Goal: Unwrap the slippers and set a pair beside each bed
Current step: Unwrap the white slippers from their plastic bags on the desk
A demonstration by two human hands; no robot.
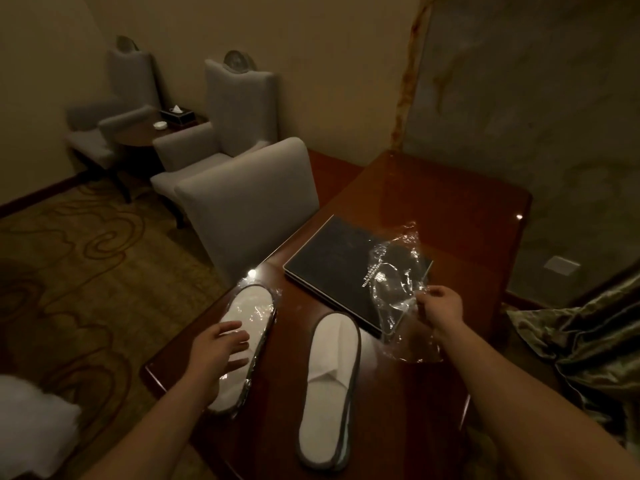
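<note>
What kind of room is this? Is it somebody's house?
Most likely a hotel room. Thin white slippers and a wrapped pair lie on the desk beside a dark folder with a printed logo. Two matching armchairs flank a small table with a tissue box.

Gold lettering (375, 277) and crest on the dark folder (337, 258) — upside down, too small to read

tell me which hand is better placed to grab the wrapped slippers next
Left, likely. The left hand is open right at the wrapped slippers, while the right hand pinches the empty wrapper, farther off past the bare pair.
</note>
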